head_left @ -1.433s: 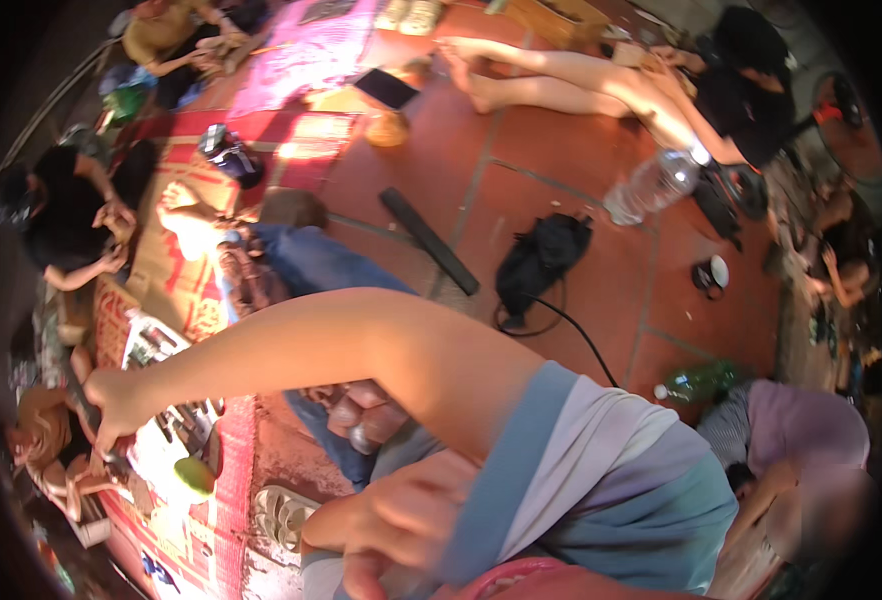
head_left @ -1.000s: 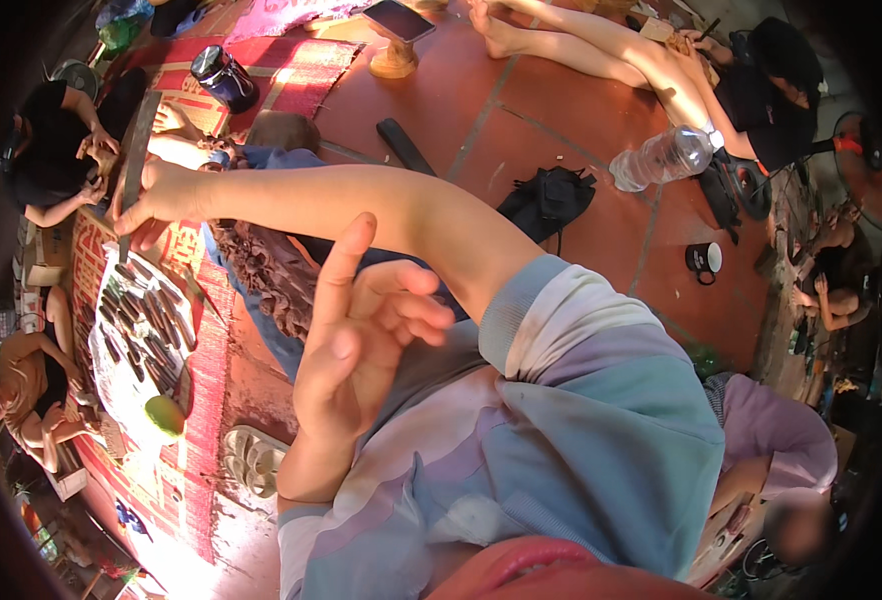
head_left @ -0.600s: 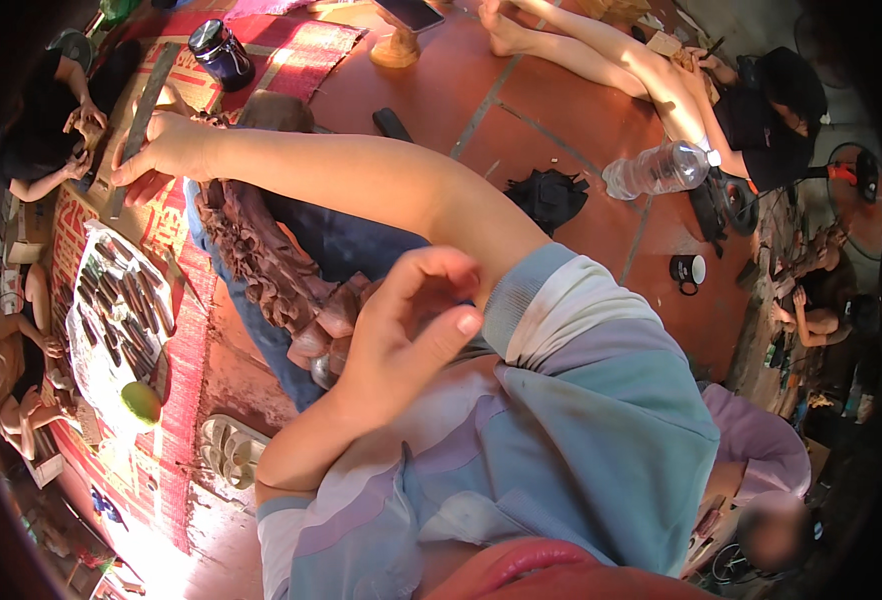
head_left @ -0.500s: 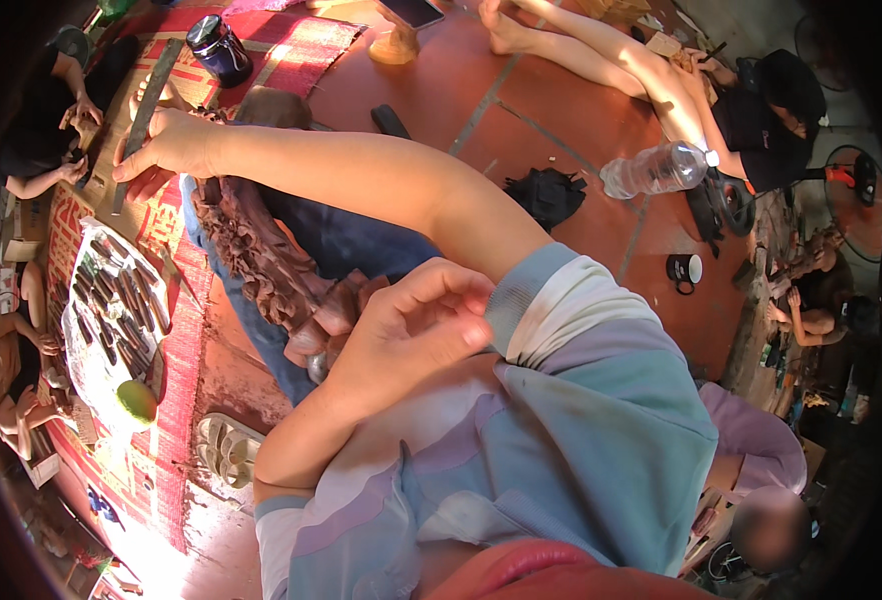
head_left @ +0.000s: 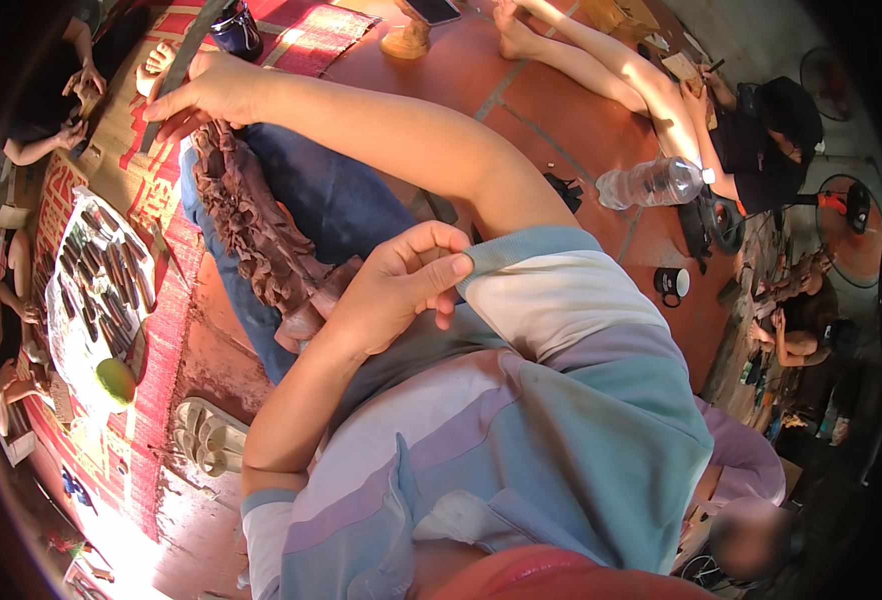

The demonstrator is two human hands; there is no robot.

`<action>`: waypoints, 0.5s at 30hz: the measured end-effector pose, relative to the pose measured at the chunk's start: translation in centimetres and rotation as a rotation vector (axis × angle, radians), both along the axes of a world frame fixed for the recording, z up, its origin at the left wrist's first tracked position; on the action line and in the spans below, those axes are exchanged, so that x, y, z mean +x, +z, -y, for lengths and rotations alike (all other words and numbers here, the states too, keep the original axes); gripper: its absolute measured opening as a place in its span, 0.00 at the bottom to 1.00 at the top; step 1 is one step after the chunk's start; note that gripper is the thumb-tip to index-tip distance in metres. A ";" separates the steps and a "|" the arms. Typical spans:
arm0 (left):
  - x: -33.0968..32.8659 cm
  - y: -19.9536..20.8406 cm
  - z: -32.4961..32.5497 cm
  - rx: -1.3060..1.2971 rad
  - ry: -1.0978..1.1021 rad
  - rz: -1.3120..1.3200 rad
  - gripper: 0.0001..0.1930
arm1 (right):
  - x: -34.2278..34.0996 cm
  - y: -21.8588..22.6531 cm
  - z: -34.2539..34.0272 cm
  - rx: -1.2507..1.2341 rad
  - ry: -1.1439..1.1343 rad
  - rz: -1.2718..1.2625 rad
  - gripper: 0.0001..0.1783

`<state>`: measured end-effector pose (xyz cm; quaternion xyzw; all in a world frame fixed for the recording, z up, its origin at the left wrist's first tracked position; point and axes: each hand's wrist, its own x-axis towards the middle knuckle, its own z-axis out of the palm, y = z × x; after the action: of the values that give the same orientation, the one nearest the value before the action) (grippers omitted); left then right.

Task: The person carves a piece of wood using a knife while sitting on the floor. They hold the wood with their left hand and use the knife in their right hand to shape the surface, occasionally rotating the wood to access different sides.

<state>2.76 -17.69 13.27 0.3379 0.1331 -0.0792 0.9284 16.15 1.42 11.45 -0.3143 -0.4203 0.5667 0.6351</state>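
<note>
— Two hands, two quite different jobs. The left hand (head_left: 396,295) is nearest, curled loosely against the person's own chest, thumb and fingers pinching the striped sleeve (head_left: 521,270) at its edge.

— And the other one?

— The right hand (head_left: 206,95) is stretched far out across the body, fingers spread and pressed down on a long dark flat bar (head_left: 176,75) lying on the cardboard at the far corner of the red mat (head_left: 161,330). Not clamped round it, as far as I can tell; it lies on top.

— What sits between them?

— A carved brown wooden piece (head_left: 261,235), ridged, propped along the denim-clad leg, just below the right hand and well clear of the left. Beyond it on the mat, a white tray of dark tools (head_left: 96,285) with a green fruit (head_left: 116,380) beside it.
</note>
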 end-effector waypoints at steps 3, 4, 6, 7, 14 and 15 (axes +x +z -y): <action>-0.1 0.5 0.2 -0.003 -0.033 0.031 0.08 | 1.0 0.5 0.5 0.021 -0.056 0.006 0.13; 0.0 0.6 0.3 0.001 -0.051 0.047 0.08 | 1.6 0.6 0.7 0.005 -0.063 -0.008 0.12; 0.0 0.7 0.4 0.145 -0.007 0.106 0.09 | 1.7 0.8 0.8 -0.005 -0.070 -0.035 0.12; -0.1 0.7 0.3 0.287 0.055 0.146 0.10 | 1.5 0.8 0.6 0.001 -0.070 -0.049 0.12; 1.0 -1.5 -0.5 1.470 0.753 0.631 0.27 | 1.4 1.2 -0.3 0.025 -0.074 -0.119 0.10; 1.6 -1.6 0.5 1.547 0.564 0.704 0.29 | 2.1 1.2 -0.1 0.021 -0.096 -0.144 0.10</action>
<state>4.38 -18.17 11.70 0.8288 -0.0654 0.3720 0.4130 18.21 1.48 12.61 -0.2860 -0.3639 0.5524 0.6933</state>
